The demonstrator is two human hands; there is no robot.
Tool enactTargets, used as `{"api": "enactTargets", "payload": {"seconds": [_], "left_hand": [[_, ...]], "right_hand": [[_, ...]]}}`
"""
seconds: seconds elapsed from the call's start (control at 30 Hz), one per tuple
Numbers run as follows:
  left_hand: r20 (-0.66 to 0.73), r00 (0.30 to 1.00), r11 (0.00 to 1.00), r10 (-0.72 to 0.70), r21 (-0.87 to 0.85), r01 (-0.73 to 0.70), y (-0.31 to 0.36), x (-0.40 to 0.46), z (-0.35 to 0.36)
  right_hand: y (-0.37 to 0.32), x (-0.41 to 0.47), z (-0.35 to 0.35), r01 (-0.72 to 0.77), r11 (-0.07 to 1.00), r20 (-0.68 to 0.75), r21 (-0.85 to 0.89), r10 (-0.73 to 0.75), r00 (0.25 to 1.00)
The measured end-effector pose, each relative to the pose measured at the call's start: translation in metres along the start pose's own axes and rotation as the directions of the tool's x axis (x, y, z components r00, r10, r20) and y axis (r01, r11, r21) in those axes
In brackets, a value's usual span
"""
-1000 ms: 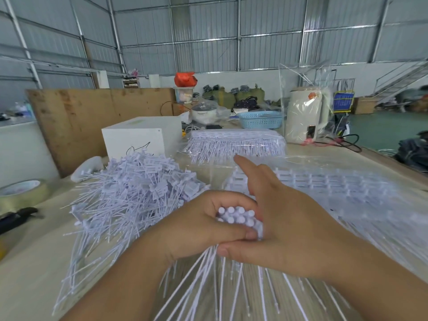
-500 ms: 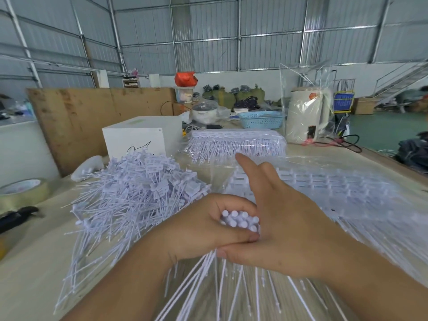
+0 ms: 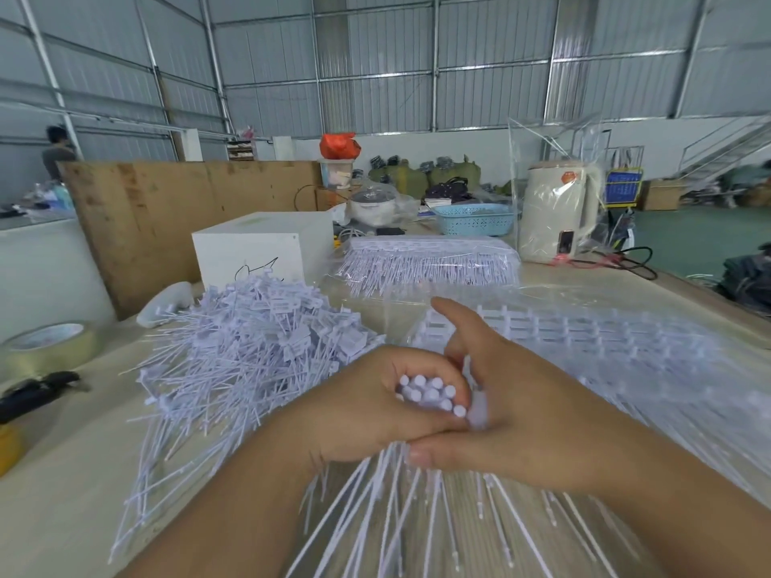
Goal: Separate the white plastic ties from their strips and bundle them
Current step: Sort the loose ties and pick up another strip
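The left hand curls its fingers round a bundle of white ties, whose round heads poke up out of the fist while the thin tails fan out below toward the near edge, cut off by the frame. The right hand presses against the bundle from the right, thumb beneath, forefinger raised; one blurred tie sits against its palm, and I cannot tell whether its hidden fingers grip it. Left of the hands lies a loose pile of ties. To the right, strips lie under clear plastic, blurred toward the edge. Farther off sit a wrapped pack and a white box.
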State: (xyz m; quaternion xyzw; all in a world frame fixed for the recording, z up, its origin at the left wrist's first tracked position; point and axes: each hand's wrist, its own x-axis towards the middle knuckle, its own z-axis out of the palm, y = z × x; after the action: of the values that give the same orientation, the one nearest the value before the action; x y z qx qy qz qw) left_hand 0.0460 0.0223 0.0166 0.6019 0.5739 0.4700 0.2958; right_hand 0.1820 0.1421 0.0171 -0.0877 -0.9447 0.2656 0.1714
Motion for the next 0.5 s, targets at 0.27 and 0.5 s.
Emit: {"api": "enactTargets", "payload": {"seconds": [0.27, 0.5], "left_hand": [[-0.263, 0.963, 0.998, 0.054, 0.041, -0.044, -0.002, -0.001, -0.017], [-0.252, 0.962, 0.994, 0.105, 0.001, -0.108, 0.002, -0.001, -0.012]], "right_hand": [[0.011, 0.004, -0.02, -0.003, 0.971, -0.01, 0.24, 0.006, 1.0], [0.013, 0.005, -0.022, -0.017, 0.961, -0.009, 0.275, 0.021, 1.0]]}}
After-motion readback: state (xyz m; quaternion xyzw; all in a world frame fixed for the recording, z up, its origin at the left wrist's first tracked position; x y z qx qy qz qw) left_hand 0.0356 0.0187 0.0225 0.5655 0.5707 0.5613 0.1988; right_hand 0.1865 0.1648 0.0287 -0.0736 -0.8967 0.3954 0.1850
